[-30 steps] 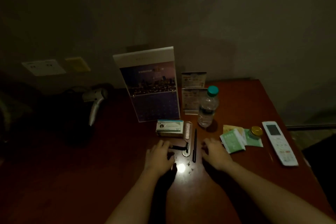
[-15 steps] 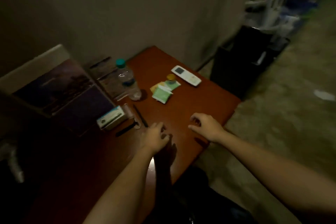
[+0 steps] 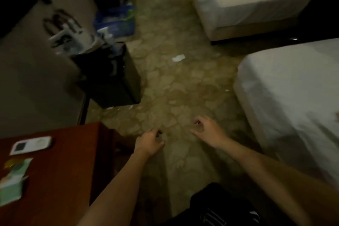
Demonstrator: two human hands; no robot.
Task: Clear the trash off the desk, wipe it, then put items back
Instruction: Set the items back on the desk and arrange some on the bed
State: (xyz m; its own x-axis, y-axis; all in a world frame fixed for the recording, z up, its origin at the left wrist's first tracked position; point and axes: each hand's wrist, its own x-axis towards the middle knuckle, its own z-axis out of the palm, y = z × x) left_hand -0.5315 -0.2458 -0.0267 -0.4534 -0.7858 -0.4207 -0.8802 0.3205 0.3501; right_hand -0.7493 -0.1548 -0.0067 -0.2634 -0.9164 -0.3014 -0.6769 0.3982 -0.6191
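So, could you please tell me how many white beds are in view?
2. One white-sheeted bed stands farther off at the top right; the other white bed lies nearer, along the right edge. More may be outside the view.

A white remote [image 3: 31,145], a yellow-lidded jar [image 3: 11,163] and blurred green packets [image 3: 13,183] are seen lying close together on the red-brown desk [image 3: 69,170].

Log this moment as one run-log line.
left hand: over floor, curled, contents unclear | right hand: over floor, loosely curled, nothing seen | black bin: beside desk | remote: on desk
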